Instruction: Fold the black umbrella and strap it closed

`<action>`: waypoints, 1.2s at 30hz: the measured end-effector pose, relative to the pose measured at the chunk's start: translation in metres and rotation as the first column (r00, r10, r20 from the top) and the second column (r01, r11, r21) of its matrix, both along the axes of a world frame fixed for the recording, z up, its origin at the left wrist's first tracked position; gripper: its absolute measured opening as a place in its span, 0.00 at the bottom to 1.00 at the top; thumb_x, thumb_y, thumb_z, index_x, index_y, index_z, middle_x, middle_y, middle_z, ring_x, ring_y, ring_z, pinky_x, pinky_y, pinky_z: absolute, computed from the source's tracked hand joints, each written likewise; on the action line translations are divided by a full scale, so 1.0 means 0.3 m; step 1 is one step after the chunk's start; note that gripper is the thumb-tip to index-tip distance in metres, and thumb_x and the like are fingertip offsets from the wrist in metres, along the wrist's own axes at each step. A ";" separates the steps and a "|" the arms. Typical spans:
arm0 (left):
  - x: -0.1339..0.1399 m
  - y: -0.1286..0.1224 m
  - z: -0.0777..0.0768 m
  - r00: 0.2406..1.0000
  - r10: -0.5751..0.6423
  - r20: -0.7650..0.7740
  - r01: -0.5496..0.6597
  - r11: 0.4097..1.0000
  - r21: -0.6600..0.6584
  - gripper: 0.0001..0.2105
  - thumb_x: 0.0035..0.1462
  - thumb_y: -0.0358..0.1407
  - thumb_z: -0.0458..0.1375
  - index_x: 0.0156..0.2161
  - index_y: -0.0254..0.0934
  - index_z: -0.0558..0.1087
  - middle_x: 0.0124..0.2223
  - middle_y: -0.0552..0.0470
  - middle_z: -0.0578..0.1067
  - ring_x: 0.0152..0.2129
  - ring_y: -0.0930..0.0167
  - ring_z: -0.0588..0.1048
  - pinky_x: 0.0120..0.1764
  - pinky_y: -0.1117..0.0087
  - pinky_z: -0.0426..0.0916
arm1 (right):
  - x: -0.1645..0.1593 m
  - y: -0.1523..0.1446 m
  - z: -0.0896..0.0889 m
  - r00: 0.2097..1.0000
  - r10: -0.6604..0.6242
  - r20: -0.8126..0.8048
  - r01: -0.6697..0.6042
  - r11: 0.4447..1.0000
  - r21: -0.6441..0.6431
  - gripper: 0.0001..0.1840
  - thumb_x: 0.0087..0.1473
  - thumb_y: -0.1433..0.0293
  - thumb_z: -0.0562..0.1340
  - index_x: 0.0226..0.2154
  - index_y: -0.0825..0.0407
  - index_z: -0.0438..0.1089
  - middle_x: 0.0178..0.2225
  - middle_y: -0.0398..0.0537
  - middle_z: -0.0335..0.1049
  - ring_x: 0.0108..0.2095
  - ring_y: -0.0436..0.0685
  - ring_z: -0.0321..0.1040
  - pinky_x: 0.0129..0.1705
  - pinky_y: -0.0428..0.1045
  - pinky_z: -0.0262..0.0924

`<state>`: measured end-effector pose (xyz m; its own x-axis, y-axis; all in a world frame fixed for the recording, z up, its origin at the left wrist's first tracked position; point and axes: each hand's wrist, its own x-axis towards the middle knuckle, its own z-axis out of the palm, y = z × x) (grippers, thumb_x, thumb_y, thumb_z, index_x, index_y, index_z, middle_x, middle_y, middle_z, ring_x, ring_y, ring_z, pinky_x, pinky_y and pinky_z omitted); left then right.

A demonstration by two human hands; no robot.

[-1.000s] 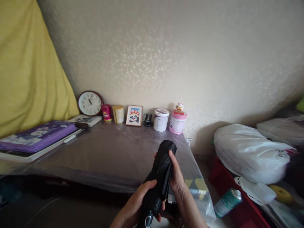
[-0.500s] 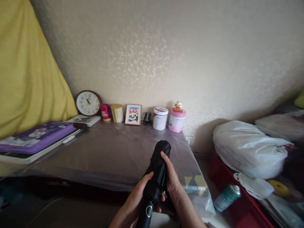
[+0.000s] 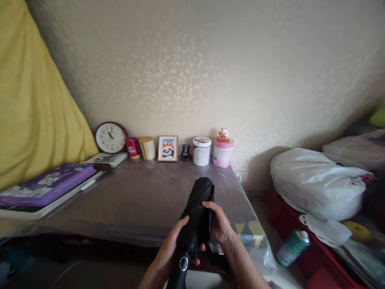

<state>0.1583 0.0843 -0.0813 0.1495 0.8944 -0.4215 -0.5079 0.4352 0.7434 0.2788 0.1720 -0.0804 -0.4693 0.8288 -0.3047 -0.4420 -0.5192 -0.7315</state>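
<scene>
A folded black umbrella [image 3: 195,216] is held over the near right part of the table, its top pointing away from me and its handle with a silver-ringed button toward me. My left hand [image 3: 173,241] wraps around its lower left side, thumb on top and fingertips showing underneath. My right hand [image 3: 219,220] closes on the right side of the canopy, thumb lying across the cloth. Loose black fabric hangs below on the right. The rest of the right fingers are hidden behind the canopy.
Along the wall on the table [image 3: 144,192] stand a clock [image 3: 110,137], tins, a picture frame [image 3: 167,148] and a pink tub [image 3: 223,153] bearing a cat figurine. A purple case [image 3: 48,184] lies left. Right of the table are a spray can [image 3: 292,249], red bin [image 3: 319,261] and white bag [image 3: 315,182].
My right thumb and hand have shifted slightly down along the canopy, and the fabric flap on its right side stands out more. The left grip stays. The camera view has shifted a little.
</scene>
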 end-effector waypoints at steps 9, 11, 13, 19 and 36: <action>0.007 0.002 0.004 0.997 0.010 0.080 -0.003 0.995 -0.096 0.30 0.51 0.54 0.52 0.48 0.29 0.67 0.36 0.41 0.77 0.29 0.65 0.77 0.18 0.73 0.70 | 0.012 0.031 -0.043 1.000 -0.003 0.021 0.005 0.996 -0.084 0.13 0.41 0.64 0.62 0.28 0.57 0.70 0.23 0.50 0.74 0.26 0.57 0.70 0.32 0.51 0.65; -0.003 -0.008 0.010 1.000 -0.006 -0.011 0.004 0.993 -0.118 0.33 0.49 0.57 0.52 0.50 0.30 0.65 0.37 0.40 0.77 0.30 0.63 0.77 0.19 0.72 0.70 | 0.012 0.053 -0.048 1.000 -0.023 0.000 0.022 0.991 -0.131 0.12 0.40 0.66 0.62 0.28 0.57 0.70 0.22 0.50 0.73 0.25 0.56 0.69 0.32 0.50 0.65; -0.013 -0.025 0.018 0.986 0.028 -0.162 -0.037 0.998 -0.050 0.35 0.49 0.59 0.49 0.55 0.34 0.61 0.39 0.42 0.75 0.30 0.63 0.77 0.19 0.73 0.69 | 0.015 0.077 -0.051 0.997 -0.070 -0.023 0.065 0.984 -0.165 0.11 0.40 0.68 0.62 0.28 0.57 0.69 0.22 0.49 0.73 0.25 0.56 0.69 0.32 0.49 0.65; -0.006 -0.065 -0.015 0.608 0.004 -0.794 0.106 0.991 0.087 0.43 0.53 0.48 0.51 0.59 0.53 0.20 0.53 0.42 0.66 0.19 0.71 0.75 0.18 0.71 0.66 | 0.025 0.115 -0.072 0.971 -0.237 -0.039 0.228 0.962 -0.151 0.09 0.37 0.72 0.63 0.28 0.55 0.66 0.19 0.45 0.70 0.24 0.56 0.69 0.30 0.49 0.64; -0.015 -0.030 -0.089 0.559 0.055 -0.828 0.031 0.996 0.087 0.37 0.52 0.42 0.53 0.63 0.46 0.36 0.22 0.63 0.67 0.08 0.81 0.63 0.12 0.82 0.54 | 0.077 0.142 -0.103 0.842 -0.180 0.509 -0.040 0.920 0.391 0.33 0.35 0.74 0.59 0.48 0.56 0.56 0.31 0.46 0.69 0.34 0.58 0.68 0.37 0.51 0.62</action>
<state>0.1539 0.0752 -0.1080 -0.2379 0.9301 -0.2798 0.3460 0.3503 0.8704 0.3020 0.2145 -0.1113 -0.2637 0.9531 -0.1489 0.0428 -0.1426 -0.9888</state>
